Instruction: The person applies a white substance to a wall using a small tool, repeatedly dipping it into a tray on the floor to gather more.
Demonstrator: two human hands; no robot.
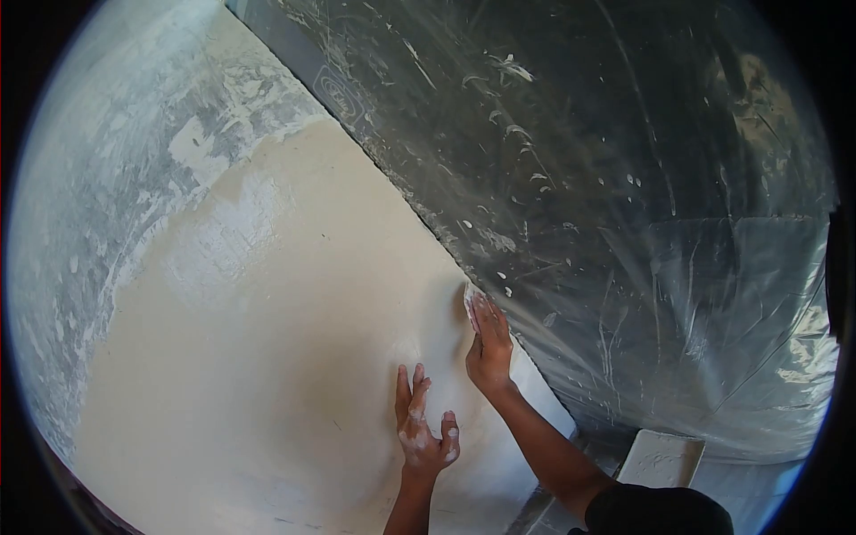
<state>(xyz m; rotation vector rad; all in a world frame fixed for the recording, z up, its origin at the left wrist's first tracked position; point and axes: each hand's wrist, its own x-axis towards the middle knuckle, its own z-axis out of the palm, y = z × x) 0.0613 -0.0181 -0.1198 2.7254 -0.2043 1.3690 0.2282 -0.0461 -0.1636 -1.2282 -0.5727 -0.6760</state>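
Note:
My right hand point(490, 343) presses a thin, whitish flat tool point(470, 306) against the cream-coated surface point(267, 357), right at its edge beside the dark plastic sheet. To the left and a little lower, my left hand point(425, 428) is held over the coated surface, its fingers apart and smeared with white paste, with nothing in it. Whether its fingertips touch the surface is hard to tell. The hand on the tool partly hides it.
Dark plastic sheeting point(642, 223) with white splashes fills the right side. A rectangular tray point(660, 459) with pale material sits at the lower right, near my right arm. Rough grey-white surface point(116, 160) borders the cream coat at the upper left.

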